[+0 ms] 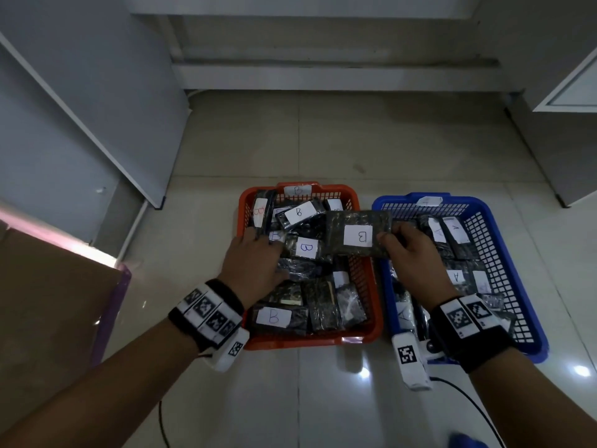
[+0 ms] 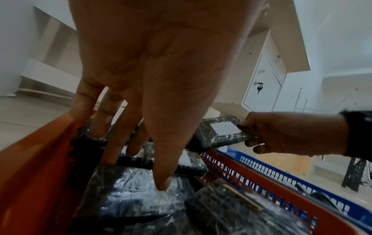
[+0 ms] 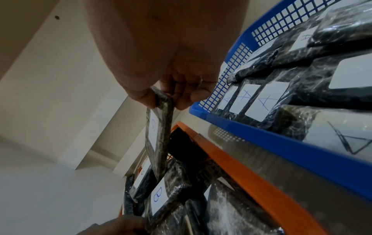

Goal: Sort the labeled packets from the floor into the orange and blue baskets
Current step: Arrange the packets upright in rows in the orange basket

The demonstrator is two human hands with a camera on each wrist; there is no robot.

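Observation:
My right hand (image 1: pixel 410 253) pinches a dark plastic-wrapped packet (image 1: pixel 358 232) with a white "B" label by its right edge. It holds the packet above the right side of the orange basket (image 1: pixel 310 342). The right wrist view has this packet (image 3: pixel 159 138) hanging edge-on from my thumb and fingers. My left hand (image 1: pixel 255 260) reaches into the orange basket, its straight fingers (image 2: pixel 161 174) resting on the wrapped packets there. Several "B" packets fill the orange basket. The blue basket (image 1: pixel 504 221) to its right holds several "A" packets (image 3: pixel 259 101).
The baskets stand side by side on a pale tiled floor (image 1: pixel 323 140). A brown cardboard box (image 1: pixel 48 302) lies at the left. White cabinets stand at the left (image 1: pixel 80 108) and right (image 1: pixel 565 92). A black cable (image 1: pixel 468 399) trails from my right wrist.

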